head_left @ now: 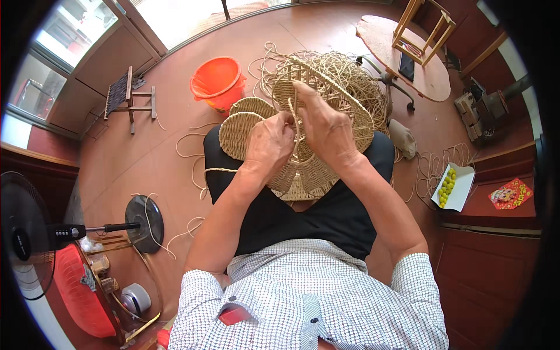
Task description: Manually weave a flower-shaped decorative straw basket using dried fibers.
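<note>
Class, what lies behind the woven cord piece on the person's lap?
A tangled cord heap shows beyond the woven cord piece, with an orange bucket at left; the heap's near side is covered from view.

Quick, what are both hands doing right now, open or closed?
Left hand: closed, apparently pinching straw-coloured cord.
Right hand: partly curled at the woven piece; its exact grip cannot be told.
</note>
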Demonstrator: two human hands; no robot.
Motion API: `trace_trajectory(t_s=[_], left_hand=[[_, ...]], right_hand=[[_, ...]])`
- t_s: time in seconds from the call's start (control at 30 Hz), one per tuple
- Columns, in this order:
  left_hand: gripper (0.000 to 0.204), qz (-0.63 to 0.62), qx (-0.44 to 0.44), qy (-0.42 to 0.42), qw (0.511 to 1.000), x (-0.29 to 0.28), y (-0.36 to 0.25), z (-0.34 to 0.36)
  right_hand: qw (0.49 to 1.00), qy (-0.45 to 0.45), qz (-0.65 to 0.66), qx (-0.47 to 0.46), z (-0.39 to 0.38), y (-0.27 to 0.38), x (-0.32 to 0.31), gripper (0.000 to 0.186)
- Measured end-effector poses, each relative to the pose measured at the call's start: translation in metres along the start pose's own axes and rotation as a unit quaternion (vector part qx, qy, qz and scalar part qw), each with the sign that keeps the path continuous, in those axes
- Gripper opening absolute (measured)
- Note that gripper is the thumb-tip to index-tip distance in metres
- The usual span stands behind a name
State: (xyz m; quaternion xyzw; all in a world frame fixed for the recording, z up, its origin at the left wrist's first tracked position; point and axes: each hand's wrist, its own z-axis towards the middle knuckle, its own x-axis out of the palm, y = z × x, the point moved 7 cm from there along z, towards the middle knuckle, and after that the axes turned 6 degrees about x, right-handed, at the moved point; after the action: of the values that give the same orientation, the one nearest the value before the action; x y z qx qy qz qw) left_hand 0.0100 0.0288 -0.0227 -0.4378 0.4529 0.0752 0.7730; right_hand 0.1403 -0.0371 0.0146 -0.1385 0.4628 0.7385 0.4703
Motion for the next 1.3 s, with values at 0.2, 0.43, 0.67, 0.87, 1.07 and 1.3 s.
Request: trace_trajectory(t_s=[0.2, 0.43, 0.67, 0.87, 1.07, 1.3], left_hand=[[0.021, -0.11, 0.018, 0.002, 0.994, -0.003, 0.003, -0.001], [0.033, -0.056, 0.019, 0.03, 0.998, -0.025, -0.001, -0.011], [0.02, 0.083, 0.128, -0.232, 0.961, -0.061, -0.026, -0.049], [0.034, 0.168, 0.177, -0.167, 0.955, -0.005, -0.019, -0.036], [0.028, 0.152, 0.176, -0.156, 0.96, -0.004, -0.019, -0.028], [0.027, 0.132, 0.212, -0.159, 0.955, -0.008, -0.029, -0.028]], right_hand=[[0.985, 0.12, -0.113, 0.043, 0.001, -0.001, 0.024, 0.079], [0.998, -0.003, 0.034, -0.06, -0.014, -0.007, 0.01, 0.073], [0.878, 0.019, 0.4, 0.261, -0.063, -0.061, 0.009, 0.035], [0.827, 0.004, 0.486, 0.283, -0.072, -0.072, 0.013, 0.02], [0.835, -0.039, 0.478, 0.27, -0.064, -0.073, 0.005, 0.018], [0.826, -0.059, 0.5, 0.252, -0.071, -0.078, 0.006, 0.016]])
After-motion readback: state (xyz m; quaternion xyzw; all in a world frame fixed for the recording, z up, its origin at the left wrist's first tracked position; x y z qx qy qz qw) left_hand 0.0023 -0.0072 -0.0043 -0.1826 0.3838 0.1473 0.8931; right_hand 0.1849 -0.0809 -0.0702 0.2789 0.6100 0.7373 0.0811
